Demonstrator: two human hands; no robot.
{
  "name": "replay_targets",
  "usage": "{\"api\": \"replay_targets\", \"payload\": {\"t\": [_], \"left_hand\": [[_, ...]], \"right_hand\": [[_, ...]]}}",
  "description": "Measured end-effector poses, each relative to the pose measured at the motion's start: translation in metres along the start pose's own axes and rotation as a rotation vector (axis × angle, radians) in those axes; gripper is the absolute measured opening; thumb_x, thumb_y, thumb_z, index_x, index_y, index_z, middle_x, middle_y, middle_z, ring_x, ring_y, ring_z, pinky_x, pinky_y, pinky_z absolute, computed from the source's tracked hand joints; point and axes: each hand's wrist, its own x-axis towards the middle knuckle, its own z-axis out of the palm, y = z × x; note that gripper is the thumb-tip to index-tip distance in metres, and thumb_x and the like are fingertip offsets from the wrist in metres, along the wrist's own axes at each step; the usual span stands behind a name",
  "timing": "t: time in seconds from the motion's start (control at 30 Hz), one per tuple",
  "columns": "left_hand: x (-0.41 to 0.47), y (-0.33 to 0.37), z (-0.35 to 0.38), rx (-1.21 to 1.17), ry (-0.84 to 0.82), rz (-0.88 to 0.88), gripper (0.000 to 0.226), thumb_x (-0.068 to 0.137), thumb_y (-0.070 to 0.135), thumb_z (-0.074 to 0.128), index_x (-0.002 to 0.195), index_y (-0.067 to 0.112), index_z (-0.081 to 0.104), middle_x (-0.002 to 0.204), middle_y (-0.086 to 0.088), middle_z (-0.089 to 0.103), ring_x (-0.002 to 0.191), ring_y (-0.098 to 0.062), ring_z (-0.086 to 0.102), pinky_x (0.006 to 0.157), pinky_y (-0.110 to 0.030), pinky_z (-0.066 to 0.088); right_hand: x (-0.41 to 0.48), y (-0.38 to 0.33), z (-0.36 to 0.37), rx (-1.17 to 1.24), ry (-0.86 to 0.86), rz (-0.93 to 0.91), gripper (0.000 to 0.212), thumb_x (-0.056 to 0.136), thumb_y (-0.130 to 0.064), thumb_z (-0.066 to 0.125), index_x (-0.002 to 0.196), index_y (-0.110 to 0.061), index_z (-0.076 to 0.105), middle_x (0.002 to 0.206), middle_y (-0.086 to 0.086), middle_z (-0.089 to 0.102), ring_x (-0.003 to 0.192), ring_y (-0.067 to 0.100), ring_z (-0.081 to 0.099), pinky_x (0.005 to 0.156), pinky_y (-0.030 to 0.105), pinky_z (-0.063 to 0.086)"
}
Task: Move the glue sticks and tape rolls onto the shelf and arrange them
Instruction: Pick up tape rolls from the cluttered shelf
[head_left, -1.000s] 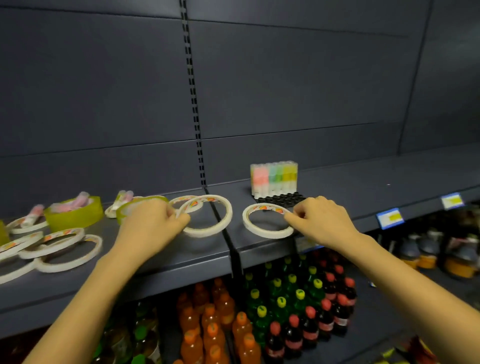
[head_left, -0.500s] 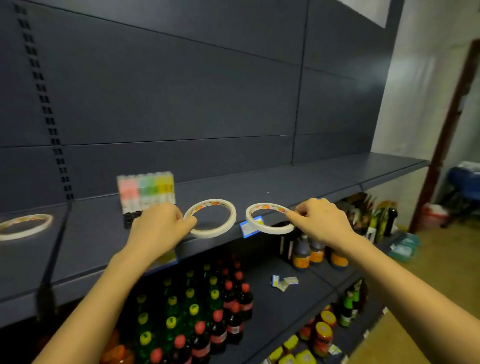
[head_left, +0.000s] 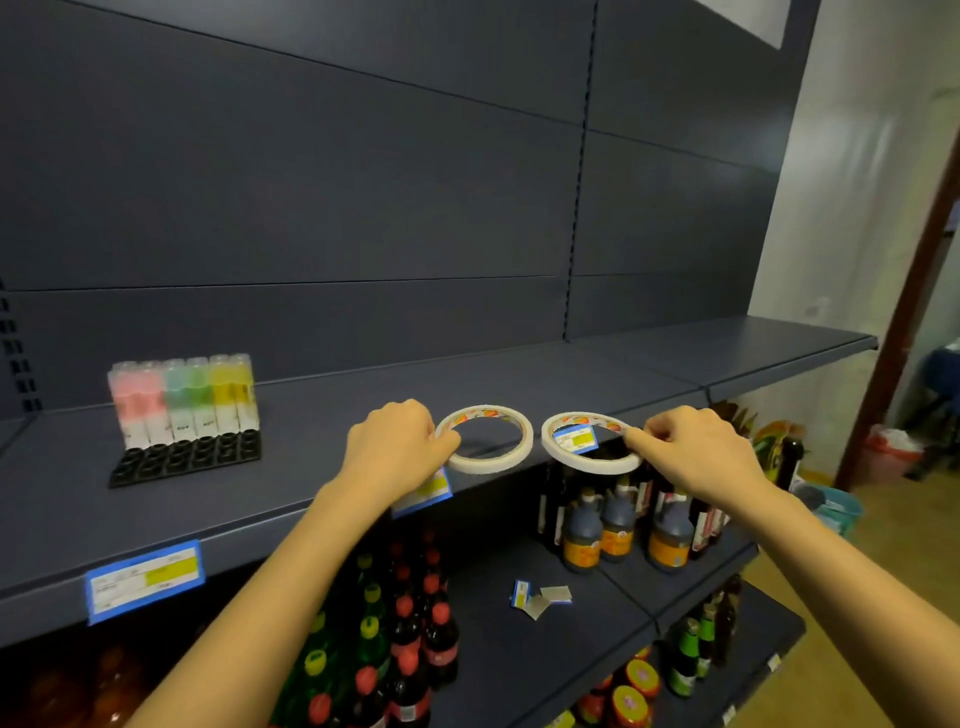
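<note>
head view: pinches, with the left hand (head_left: 395, 447), fingers curled, the left rim of one tape roll (head_left: 485, 466); pinches likewise, with the right hand (head_left: 696, 457), the right rim of a second tape roll (head_left: 587, 465). holds both rings flat, side by side, near but apart, at the front lip of the shelf (head_left: 311, 467): the left one over the board, the right one overhanging the edge. cannot tell whether either touches down. reaches forward on both forearms, knuckles up. further left on the same shelf, finds glue sticks (head_left: 182, 400) upright in a black tray (head_left: 187, 460), already placed. seems partway through: two rolls to set down and line up; cannot tell what remains out of view.
</note>
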Motion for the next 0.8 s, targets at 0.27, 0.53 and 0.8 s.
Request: {"api": "replay_targets", "payload": {"t": [0.27, 0.53, 0.8], "left_hand": [[0.076, 0.019, 0.039, 0.026, 0.033, 0.012, 0.045, 0.085, 0.04, 0.052, 0.05, 0.017, 0.037, 0.048, 0.003, 0.038, 0.046, -0.014, 0.035, 0.047, -0.024, 0.025], [0.121, 0.045, 0.074, 0.109, -0.007, 0.002, 0.041, 0.088, 0.037, 0.048, 0.055, 0.017, 0.039, 0.053, 0.003, 0.041, 0.049, -0.014, 0.039, 0.047, -0.025, 0.025], [0.149, 0.06, 0.104, 0.238, -0.083, -0.126, 0.038, 0.091, 0.033, 0.044, 0.058, 0.017, 0.035, 0.06, 0.002, 0.04, 0.067, -0.022, 0.047, 0.06, -0.029, 0.034]], "right_hand": [[0.072, 0.032, 0.018, 0.02, 0.02, 0.005, 0.05, 0.089, -0.05, 0.049, 0.051, -0.017, 0.046, 0.052, -0.001, 0.048, 0.054, 0.015, 0.047, 0.048, 0.025, 0.032], [0.127, 0.066, 0.046, 0.091, -0.026, 0.032, 0.047, 0.089, -0.049, 0.05, 0.055, -0.018, 0.046, 0.059, -0.001, 0.051, 0.063, 0.02, 0.051, 0.056, 0.029, 0.035], [0.181, 0.086, 0.071, 0.062, -0.045, -0.014, 0.041, 0.092, -0.046, 0.045, 0.067, -0.015, 0.055, 0.066, 0.0, 0.051, 0.069, 0.027, 0.048, 0.056, 0.029, 0.032]]}}
